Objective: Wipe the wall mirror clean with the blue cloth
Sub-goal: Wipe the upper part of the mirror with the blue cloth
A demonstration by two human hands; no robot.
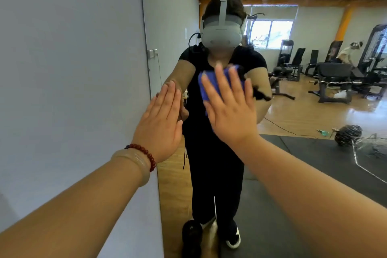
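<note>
My right hand (228, 109) lies flat, fingers spread wide, and presses the blue cloth (211, 88) on the wall mirror (303, 111). Most of the cloth hides behind that hand. My left hand (161, 125) is flat too, fingers straight and close together, at the mirror's left edge, holding nothing. Its wrist wears a red bead bracelet (144, 153). A grey wall (73, 69) stands left of the mirror. The glass shows a gym with a wood floor, black mats and benches. 1 black dumbbell (191, 236) sits at the bottom; its mark is too blurry to read.
</note>
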